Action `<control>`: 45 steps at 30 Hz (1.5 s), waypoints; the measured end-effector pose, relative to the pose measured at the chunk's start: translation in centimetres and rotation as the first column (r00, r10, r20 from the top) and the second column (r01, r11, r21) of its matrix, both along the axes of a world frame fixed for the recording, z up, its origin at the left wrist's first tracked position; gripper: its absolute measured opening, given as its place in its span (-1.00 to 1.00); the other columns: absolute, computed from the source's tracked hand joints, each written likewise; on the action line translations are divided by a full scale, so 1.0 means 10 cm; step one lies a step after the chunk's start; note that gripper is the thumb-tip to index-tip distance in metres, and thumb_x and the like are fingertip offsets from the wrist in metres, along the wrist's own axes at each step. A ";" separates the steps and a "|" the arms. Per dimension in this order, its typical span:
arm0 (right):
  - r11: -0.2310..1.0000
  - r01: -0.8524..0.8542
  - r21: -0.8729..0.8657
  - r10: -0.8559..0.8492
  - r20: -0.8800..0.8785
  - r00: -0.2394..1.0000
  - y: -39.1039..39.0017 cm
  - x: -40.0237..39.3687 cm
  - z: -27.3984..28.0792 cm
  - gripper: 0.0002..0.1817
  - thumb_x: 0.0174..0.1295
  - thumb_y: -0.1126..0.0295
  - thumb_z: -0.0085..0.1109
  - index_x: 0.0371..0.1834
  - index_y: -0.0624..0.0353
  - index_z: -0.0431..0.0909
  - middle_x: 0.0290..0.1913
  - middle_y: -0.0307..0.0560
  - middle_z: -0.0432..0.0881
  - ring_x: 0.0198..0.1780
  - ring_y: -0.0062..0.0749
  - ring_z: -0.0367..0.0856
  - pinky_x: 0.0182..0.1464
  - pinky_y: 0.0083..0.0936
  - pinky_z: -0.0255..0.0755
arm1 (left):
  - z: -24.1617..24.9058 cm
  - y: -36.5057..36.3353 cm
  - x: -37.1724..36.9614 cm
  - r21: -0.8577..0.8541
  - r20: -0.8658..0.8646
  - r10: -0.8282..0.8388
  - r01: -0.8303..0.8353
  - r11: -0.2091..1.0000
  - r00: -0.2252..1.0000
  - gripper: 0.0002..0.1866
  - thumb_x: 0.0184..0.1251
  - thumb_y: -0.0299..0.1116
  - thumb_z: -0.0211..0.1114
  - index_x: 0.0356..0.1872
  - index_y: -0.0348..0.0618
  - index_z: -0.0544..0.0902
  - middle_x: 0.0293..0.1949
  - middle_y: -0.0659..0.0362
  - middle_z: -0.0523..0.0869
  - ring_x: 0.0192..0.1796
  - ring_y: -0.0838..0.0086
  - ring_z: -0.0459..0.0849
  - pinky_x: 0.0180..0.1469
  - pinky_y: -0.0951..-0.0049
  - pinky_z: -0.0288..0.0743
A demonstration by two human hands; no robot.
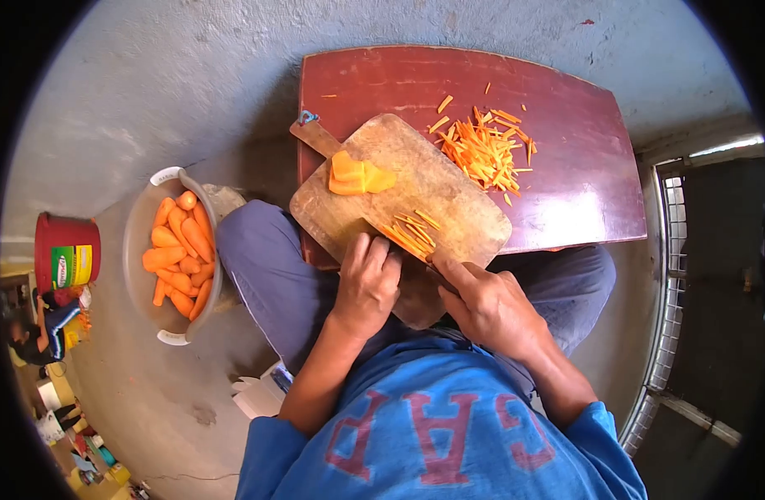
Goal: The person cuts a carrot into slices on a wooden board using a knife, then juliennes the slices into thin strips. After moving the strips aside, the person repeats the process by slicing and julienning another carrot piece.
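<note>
My right hand (492,307) is closed around a knife (442,281), whose narrow blade slants up and left over the wooden cutting board (449,212). Beside the blade, my left hand (367,279) has its fingers curled down at the board's near edge; whatever lies under the fingertips is hidden. Thin carrot strips (417,232) lie along the far side of the blade. Farther up the board rests a small stack of flat carrot slices (359,175). A loose heap of cut carrot sticks (486,152) sits on the table past the board.
The board overhangs the near edge of a low red-brown table (578,167), toward my lap. On the floor at left stands a grey basin (134,267) of peeled carrots (182,242). A red bucket (45,250) and another person (50,329) are farther left. A wall borders the table's far side.
</note>
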State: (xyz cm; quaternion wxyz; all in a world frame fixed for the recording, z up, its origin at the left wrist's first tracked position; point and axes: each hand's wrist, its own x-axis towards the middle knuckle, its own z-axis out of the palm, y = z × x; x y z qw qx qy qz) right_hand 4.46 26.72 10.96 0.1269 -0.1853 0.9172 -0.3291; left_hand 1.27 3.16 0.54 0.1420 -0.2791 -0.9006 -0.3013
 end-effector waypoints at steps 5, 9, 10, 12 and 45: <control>0.999 0.029 -0.025 -0.029 0.002 1.000 0.03 0.10 0.06 -0.39 0.54 0.46 0.43 0.62 0.25 0.54 -0.11 0.33 0.86 -0.14 0.39 0.90 -0.13 0.16 0.79 | -0.07 -0.03 -0.01 0.014 -0.049 -0.003 0.004 1.000 0.999 -0.83 0.25 -0.58 0.38 -0.14 -0.38 0.75 -0.01 -0.13 0.68 0.09 -0.14 0.69 0.23 -0.12 0.70; 1.000 0.006 0.000 -0.006 -0.021 1.000 0.00 0.04 -0.01 -0.41 0.54 0.47 0.42 0.61 0.24 0.54 -0.10 0.33 0.86 -0.14 0.39 0.90 -0.14 0.16 0.79 | -0.05 -0.01 0.02 -0.005 -0.042 0.002 -0.002 1.000 0.999 -0.81 0.26 -0.59 0.38 -0.11 -0.39 0.75 0.02 -0.16 0.71 0.14 -0.18 0.70 0.25 -0.13 0.71; 1.000 0.025 -0.010 -0.025 -0.016 1.000 0.00 0.06 0.02 -0.41 0.54 0.47 0.42 0.61 0.24 0.54 -0.10 0.33 0.86 -0.14 0.40 0.90 -0.15 0.16 0.79 | -0.06 -0.02 0.02 -0.013 -0.053 0.000 -0.001 1.000 0.999 -0.81 0.26 -0.60 0.39 -0.11 -0.40 0.75 0.03 -0.17 0.71 0.15 -0.18 0.70 0.25 -0.13 0.71; 0.999 0.048 -0.023 -0.048 0.002 0.999 0.02 0.13 0.12 -0.42 0.55 0.47 0.41 0.60 0.25 0.54 -0.10 0.34 0.86 -0.14 0.40 0.90 -0.15 0.16 0.79 | -0.06 -0.03 0.01 -0.004 -0.088 -0.004 0.004 1.000 0.996 -0.78 0.26 -0.61 0.39 -0.07 -0.43 0.75 0.09 -0.21 0.73 0.18 -0.20 0.72 0.31 -0.14 0.71; 0.995 0.078 -0.056 -0.072 0.110 0.991 -0.01 0.04 0.05 -0.47 0.59 0.49 0.39 0.58 0.29 0.58 0.12 0.41 0.88 0.07 0.46 0.89 0.07 0.13 0.78 | -0.05 -0.01 0.02 0.002 -0.049 -0.003 0.003 1.000 0.999 -0.61 0.11 -0.64 0.38 0.02 -0.54 0.73 -0.03 -0.22 0.65 0.12 -0.21 0.68 0.29 -0.12 0.70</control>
